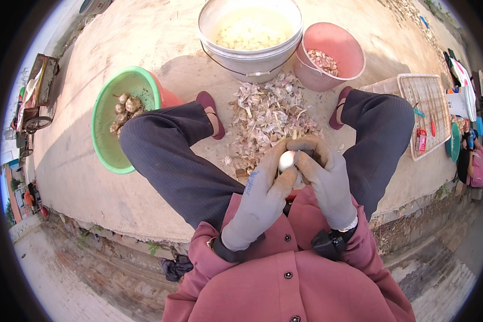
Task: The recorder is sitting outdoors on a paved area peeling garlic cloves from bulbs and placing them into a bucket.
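Over my lap, both of my hands wear grey gloves with stained tan fingertips. My left hand (260,190) is closed, pinching a smooth white garlic clove (287,160) between thumb and fingers. From the other side, the closed fingers of my right hand (330,180) press against the same clove; a small dark patch between them is too unclear to name. Below and beyond the hands, a heap of garlic skins (271,107) covers the ground between my shoes. Whole garlic bulbs (126,110) lie in a green basket (99,140) at the left.
A white bucket (247,67) of peeled cloves in liquid stands ahead, with a pink bucket (319,80) of unpeeled cloves beside it. At the right leans a pale plastic crate (426,110) near a red box (421,140). A cart (40,91) is far left.
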Motion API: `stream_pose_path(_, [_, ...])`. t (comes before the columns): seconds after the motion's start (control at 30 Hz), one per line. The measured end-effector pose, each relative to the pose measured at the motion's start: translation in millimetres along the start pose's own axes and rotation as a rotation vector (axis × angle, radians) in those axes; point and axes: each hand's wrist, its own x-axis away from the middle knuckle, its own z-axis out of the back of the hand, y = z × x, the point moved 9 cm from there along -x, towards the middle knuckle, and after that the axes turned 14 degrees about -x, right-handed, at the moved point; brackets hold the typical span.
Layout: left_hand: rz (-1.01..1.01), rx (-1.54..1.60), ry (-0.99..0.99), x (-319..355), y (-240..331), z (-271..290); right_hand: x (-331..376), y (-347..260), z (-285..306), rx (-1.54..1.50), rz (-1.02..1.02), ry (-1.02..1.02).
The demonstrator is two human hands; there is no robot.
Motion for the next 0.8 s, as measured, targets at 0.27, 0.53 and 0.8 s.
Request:
stream_pose_path(0.27, [0.106, 0.067, 0.016, 1, -14, 3, 6, -17, -5, 0.556, 0.221, 0.054])
stream_pose_path(0.53, [0.142, 0.254, 0.037, 0, -7, 5, 7, -28, -14, 0.710, 0.496, 0.009])
stream_pose_path(0.8, [0.257, 0.345, 0.088, -3, -14, 15, 24, -28, -49, 0.973, 0.696, -0.357])
